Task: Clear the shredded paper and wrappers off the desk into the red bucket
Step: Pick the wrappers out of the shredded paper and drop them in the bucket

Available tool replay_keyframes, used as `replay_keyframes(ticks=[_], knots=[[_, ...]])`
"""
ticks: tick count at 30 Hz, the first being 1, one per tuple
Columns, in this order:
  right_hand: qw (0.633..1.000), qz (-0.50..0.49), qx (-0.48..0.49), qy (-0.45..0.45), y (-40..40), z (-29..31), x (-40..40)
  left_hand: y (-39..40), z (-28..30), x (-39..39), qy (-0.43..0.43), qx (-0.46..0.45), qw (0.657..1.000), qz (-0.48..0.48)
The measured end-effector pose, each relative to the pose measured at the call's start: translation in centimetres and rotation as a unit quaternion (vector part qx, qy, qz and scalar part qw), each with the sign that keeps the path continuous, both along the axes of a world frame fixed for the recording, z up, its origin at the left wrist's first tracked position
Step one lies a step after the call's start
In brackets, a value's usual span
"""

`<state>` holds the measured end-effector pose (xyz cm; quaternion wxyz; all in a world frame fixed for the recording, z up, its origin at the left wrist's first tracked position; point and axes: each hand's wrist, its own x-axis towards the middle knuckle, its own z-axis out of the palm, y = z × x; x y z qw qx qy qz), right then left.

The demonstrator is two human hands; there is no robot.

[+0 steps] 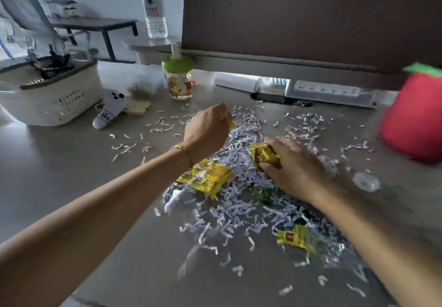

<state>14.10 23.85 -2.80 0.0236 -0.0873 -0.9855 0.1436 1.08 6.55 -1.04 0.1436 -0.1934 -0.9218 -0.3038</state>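
White shredded paper point(241, 208) lies in a wide heap over the middle of the grey desk point(71, 173). My left hand point(207, 131) hovers above the heap's far side, fingers pinched on a small yellow wrapper scrap point(231, 123). My right hand point(294, 168) rests low on the heap, closed on a crumpled yellow wrapper point(265, 155). A larger yellow wrapper point(208, 179) lies flat under my left wrist. Another yellow wrapper point(295, 237) sits near my right forearm. A green wrapper point(262, 195) shows among the shreds. The red bucket point(413, 118), with a green rim, stands at the right edge.
A white basket point(52, 96) stands at the left, a grey sock-like toy point(110, 110) beside it. A green-lidded jar point(178, 79) and a water bottle point(154, 8) stand at the back. A power strip point(327, 91) runs under the brown partition point(311, 17). A round clear lid point(366, 182) lies right.
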Motion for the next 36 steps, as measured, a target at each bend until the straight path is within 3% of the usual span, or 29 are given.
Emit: replay_keyframes(ticks=[11,20,29,36], knots=[[0.991,0.029,0.023,0.130,1.7,-0.1,-2.7,2.2,-0.2,1.5,0.004,-0.055,0.998,-0.041],[0.944,-0.043,-0.261,0.195,6.5,1.0,-5.4,8.2,0.3,-1.1,-0.006,-0.043,0.998,-0.054],[0.913,-0.121,-0.217,0.324,11.4,8.1,-6.5,16.5,5.2,-2.9,-0.015,0.079,0.988,-0.131],[0.905,-0.174,-0.161,0.354,18.7,15.6,-4.0,25.6,12.1,-2.1,-0.084,0.240,0.932,-0.258]])
